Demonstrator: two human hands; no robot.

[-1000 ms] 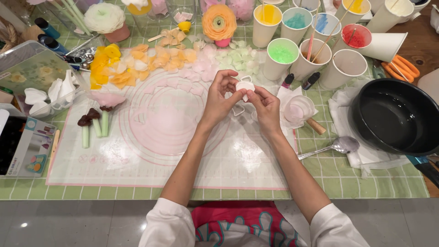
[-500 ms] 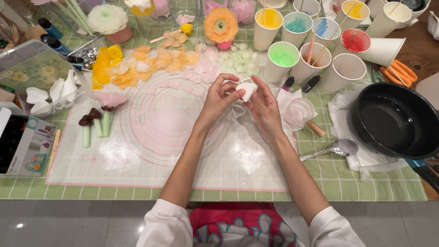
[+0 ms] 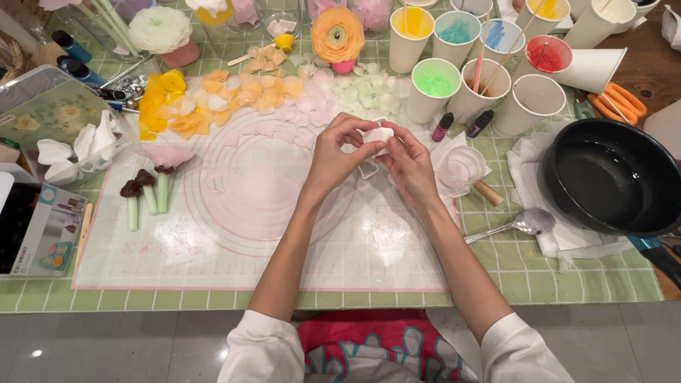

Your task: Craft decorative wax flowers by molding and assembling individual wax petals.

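Both hands meet above a translucent work mat (image 3: 234,234) printed with pink circles. My left hand (image 3: 339,152) and my right hand (image 3: 409,164) pinch a small white petal-shaped piece (image 3: 378,135) between their fingertips. Below them a small white cutter outline (image 3: 368,169) lies on the mat. Rows of thin petals in yellow (image 3: 170,106), orange, pink and pale green (image 3: 365,89) lie across the mat's far edge.
Paper cups of coloured liquid (image 3: 433,89) stand at the back right. A black pan (image 3: 613,177) and a spoon (image 3: 521,223) rest on white cloth at right. A finished orange flower (image 3: 338,35), a white flower (image 3: 159,30), green stems (image 3: 145,202) and a plastic box (image 3: 42,117) are at left.
Both hands have shifted slightly while still working the white piece between the fingertips. Nothing else on the table has moved.
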